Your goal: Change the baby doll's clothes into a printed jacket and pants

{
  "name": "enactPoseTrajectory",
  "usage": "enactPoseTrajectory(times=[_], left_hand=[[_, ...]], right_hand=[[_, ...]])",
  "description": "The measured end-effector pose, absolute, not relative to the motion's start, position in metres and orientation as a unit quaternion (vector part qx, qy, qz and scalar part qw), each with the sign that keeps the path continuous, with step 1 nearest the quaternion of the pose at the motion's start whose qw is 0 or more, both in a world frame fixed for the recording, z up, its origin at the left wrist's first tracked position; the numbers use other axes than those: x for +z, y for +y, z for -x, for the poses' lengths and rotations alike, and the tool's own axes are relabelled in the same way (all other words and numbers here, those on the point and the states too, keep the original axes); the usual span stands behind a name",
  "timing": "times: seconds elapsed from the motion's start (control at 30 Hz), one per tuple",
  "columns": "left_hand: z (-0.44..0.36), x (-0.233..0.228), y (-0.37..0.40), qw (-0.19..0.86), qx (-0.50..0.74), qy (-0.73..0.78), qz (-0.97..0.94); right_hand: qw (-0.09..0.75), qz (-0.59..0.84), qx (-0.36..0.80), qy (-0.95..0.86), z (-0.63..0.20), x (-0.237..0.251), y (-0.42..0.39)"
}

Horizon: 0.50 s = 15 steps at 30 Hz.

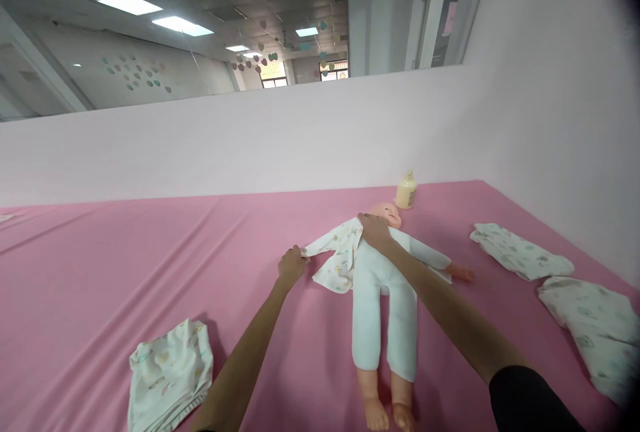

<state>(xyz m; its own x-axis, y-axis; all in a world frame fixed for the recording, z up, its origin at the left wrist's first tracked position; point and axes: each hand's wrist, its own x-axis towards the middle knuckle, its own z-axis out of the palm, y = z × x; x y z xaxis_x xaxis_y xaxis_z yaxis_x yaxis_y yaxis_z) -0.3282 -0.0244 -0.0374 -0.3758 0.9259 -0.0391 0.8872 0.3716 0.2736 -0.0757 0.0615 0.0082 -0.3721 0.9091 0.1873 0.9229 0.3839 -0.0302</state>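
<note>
A baby doll [384, 269] with a white cloth body lies on its back, its bare feet toward me. A white printed baby shirt [340, 262] covers the doll's arm on the left side of the view; the arm on the right is outside the shirt. My left hand [292, 264] is closed on the cuff of the stretched-out sleeve, and the doll's hand there is hidden. Up by the doll's neck, my right hand [376, 229] pinches the shirt's front edge near the shoulder. Its forearm crosses over the doll's body.
Folded printed cloth [170, 375] lies at the lower left. Two more printed cloth bundles, one farther back [520, 251] and one nearer [595, 325], lie at the right. A pale yellow pump bottle [407, 191] stands beyond the doll's head. White walls border the pink sheet [125, 259].
</note>
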Motion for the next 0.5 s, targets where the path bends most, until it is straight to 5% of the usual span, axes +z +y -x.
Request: enactPoseTrajectory(times=[0.23,0.5], left_hand=[[0.347,-0.045,-0.021,-0.131,0.022,0.780,-0.612],[0.314,-0.030,-0.033,-0.107,0.031,0.751,-0.651]], right_hand=[[0.103,0.546,-0.007,-0.832,0.074,0.006,0.061],[0.199,0.536,0.056,-0.819,0.059,0.002,0.023]])
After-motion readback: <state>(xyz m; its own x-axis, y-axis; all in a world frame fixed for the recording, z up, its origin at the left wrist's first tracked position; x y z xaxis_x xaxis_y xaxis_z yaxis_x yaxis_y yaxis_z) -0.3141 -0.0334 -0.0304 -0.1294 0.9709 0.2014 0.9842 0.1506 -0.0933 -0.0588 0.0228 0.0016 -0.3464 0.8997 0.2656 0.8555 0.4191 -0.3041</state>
